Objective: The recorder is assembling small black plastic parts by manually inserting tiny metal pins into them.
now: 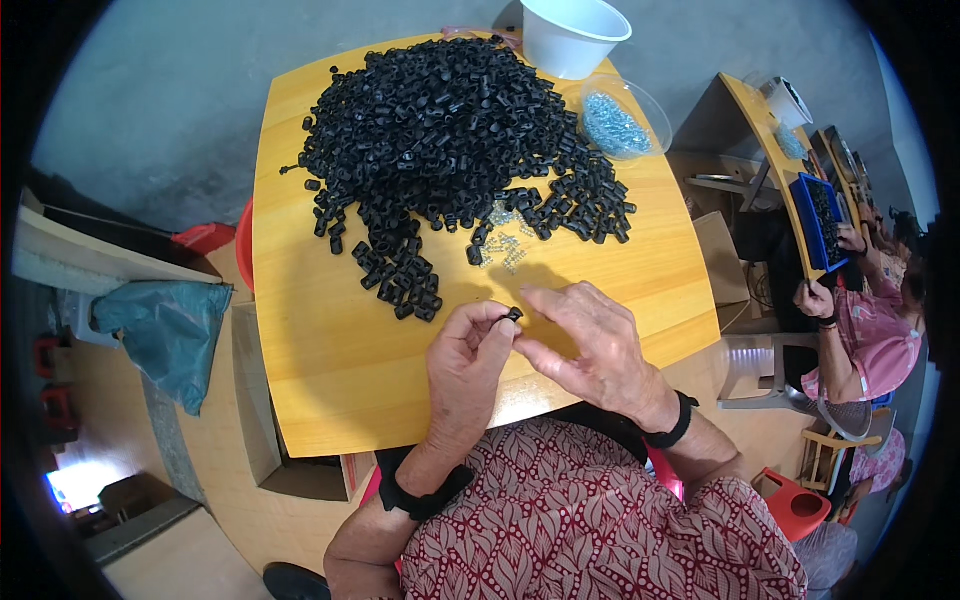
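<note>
- Your left hand (468, 350): fingertips pinching a small black plastic part (514, 314) above the wooden table (320, 340).
- Your right hand (590, 345): fingertips closing on the same part.
- Black parts heap (450, 130): well beyond.

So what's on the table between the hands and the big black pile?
In the head view, a small scatter of shiny metal bits lies between the hands and the black pile; otherwise bare wooden table.

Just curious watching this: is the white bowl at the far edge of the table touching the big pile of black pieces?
Apart. In the head view, a strip of bare yellow table shows between the white bowl and the pile of black pieces.
</note>
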Demonstrator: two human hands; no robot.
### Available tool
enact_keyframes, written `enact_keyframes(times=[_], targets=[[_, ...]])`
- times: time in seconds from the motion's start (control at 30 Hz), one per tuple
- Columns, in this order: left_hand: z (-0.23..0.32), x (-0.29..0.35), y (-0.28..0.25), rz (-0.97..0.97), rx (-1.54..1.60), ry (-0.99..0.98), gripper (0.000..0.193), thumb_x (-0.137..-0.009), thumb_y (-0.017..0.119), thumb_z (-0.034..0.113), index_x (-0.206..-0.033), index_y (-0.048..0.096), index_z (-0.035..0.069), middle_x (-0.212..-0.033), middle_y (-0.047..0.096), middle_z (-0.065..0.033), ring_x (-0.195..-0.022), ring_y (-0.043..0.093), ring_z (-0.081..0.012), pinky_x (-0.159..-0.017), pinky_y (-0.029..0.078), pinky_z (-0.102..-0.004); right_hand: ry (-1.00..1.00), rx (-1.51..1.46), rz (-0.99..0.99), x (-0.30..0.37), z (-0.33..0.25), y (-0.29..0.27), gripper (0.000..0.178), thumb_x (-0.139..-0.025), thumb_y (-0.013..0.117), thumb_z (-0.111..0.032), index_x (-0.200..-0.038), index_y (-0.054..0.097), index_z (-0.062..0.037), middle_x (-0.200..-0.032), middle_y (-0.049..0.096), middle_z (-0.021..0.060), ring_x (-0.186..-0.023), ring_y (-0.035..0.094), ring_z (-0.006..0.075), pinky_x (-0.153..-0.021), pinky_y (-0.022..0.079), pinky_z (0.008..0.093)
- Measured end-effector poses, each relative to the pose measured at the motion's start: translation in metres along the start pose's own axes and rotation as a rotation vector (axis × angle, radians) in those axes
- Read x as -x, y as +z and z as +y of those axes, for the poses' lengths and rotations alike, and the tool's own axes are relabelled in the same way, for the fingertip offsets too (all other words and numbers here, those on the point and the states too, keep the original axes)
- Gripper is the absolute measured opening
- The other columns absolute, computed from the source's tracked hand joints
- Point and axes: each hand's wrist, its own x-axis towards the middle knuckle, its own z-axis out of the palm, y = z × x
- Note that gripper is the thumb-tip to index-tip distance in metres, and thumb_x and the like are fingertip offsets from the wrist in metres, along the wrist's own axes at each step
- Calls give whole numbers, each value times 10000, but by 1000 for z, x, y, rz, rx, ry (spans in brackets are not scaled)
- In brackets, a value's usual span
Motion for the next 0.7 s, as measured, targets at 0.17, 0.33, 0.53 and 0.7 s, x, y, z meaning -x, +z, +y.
enact_keyframes(times=[0.17,0.33,0.53,0.7], targets=[[-1,-1,5,-38,125,-12,145,-965,590,-8,-1110,585,-20,-1008,633,-43,-937,609,-97,-858,499,-236,-174,206,-32,-1,6,-1,332,-728,824,-152,-978,646,-24,-804,617,78,-710,632,243,-623,526,348],[0,-1,5,-31,106,-13,149,-970,585,-3,-1118,585,-22,-1013,632,-48,-957,606,-102,-872,497,-240,-185,277,-84,-4,7,-1,295,-726,816,-168,-921,630,-46,-775,601,59,-694,629,223,-607,519,337],[4,0,12,-8,127,-8,147,-976,583,7,-1120,585,-26,-1008,633,-51,-952,606,-100,-866,498,-237,-197,279,-73,-4,9,0,303,-733,805,-159,-944,630,-29,-756,589,50,-680,622,211,-596,519,323],[4,0,13,-12,146,1,148,-979,583,8,-1122,585,-28,-1009,633,-50,-952,603,-94,-866,496,-236,-229,209,36,-3,9,6,313,-730,802,-121,-965,629,-7,-752,585,49,-671,619,209,-582,522,320]])
